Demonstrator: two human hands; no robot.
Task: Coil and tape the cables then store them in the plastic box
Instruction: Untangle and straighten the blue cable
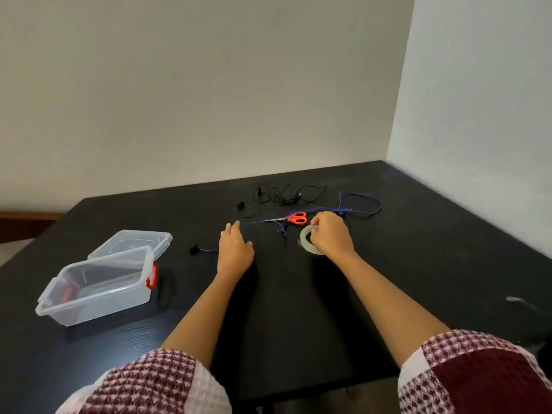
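on a black table point(418, 264) set into a corner of pale walls, two bare forearms in red-and-white patterned sleeves reach away from the camera. the right hand point(330, 234) is curled around a roll of clear tape point(306, 239), fingers closed on its rim, the roll tipped up off the table on its near edge. the left hand point(234, 246) lies flat and palm down, fingers spread apart and holding nothing, right beside a blue cable point(361, 204) that runs from a small black plug point(194, 249) at the left, past the hand, to loose loops at the far right. red-handled scissors point(294, 218) lie on that cable just beyond the right hand. farther back, a black cable point(286, 194) sits in an untidy tangle. at the near left stands the plastic box point(98, 289), clear, open, with red latches, its lid point(134, 242) lying just behind it. both cables are uncoiled and well apart from the box.
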